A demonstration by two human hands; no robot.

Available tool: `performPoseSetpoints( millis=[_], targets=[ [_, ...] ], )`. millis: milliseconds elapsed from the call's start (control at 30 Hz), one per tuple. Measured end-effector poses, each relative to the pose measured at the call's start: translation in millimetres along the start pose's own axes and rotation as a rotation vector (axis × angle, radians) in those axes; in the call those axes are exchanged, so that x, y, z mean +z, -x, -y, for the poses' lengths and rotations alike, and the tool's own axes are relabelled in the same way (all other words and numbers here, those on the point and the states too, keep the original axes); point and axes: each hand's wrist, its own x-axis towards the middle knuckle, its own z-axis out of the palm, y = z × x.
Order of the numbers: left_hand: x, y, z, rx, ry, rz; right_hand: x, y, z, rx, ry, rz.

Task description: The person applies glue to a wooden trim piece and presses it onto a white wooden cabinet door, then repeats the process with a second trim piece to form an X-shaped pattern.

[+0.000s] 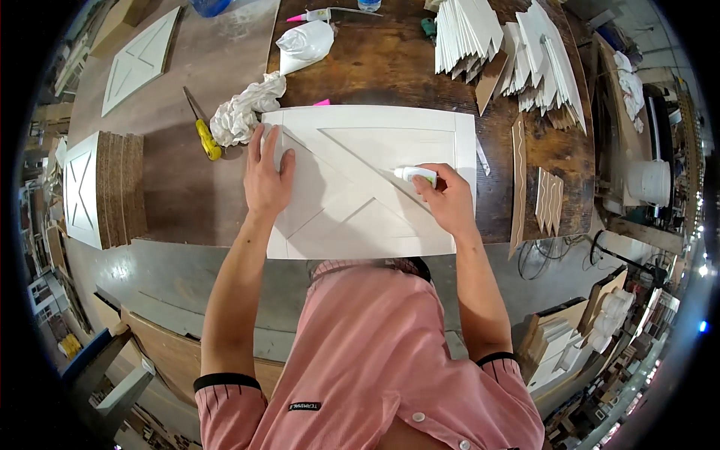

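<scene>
White panel (352, 184) partly past table edge (196, 241)

From my head, the left of two side-by-side fisheye cameras looks steeply down over my pink shirt (360, 330) to the workbench (187, 214), with my left hand (268, 180) and right hand (449, 201) at close range mid-view; straight edges bend toward the rim.

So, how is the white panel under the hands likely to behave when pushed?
The white panel would probably stay stiff, as it lies flat without sagging. It may slide rather than tip, since most of it rests on the table; only its near edge seems to overhang. The left hand at its left edge could slow it.
</scene>
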Motion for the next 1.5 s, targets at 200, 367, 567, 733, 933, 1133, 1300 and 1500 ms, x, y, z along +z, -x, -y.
performPoseSetpoints(
  millis=[200,367,567,733,933,1133,1300,1500],
  targets=[
    [-0.1,-0.8,-0.3,0.002,-0.013,-0.008,2.7,1.0,11.9,-0.156,0.109,-0.042],
    [-0.8,-0.9,-1.5,0.010,-0.002,-0.013,3.8,3.2,23.3,-0.226,0.220,-0.044],
    [-0.4,-0.5,-1.6,0.000,-0.023,-0.005,3.2,7.6,32.0,-0.280,0.276,-0.055],
    [-1.0,-0.6,-1.8,-0.015,-0.034,0.004,0.6,8.2,35.8,-0.292,0.289,-0.055],
    [-1.3,-1.3,-3.0,-0.011,-0.049,0.002,-1.3,8.1,35.3,-0.310,0.304,-0.072],
    [-2.1,-1.9,-4.7,0.000,-0.054,-0.002,2.1,5.7,27.7,-0.344,0.291,-0.085],
    [-2.9,-1.2,-4.9,0.002,-0.057,-0.006,0.2,7.2,32.9,-0.310,0.236,-0.113],
    [-2.7,-1.0,-4.2,0.015,-0.050,-0.018,-0.6,-0.3,15.6,-0.205,-0.018,-0.124]
  ],
)
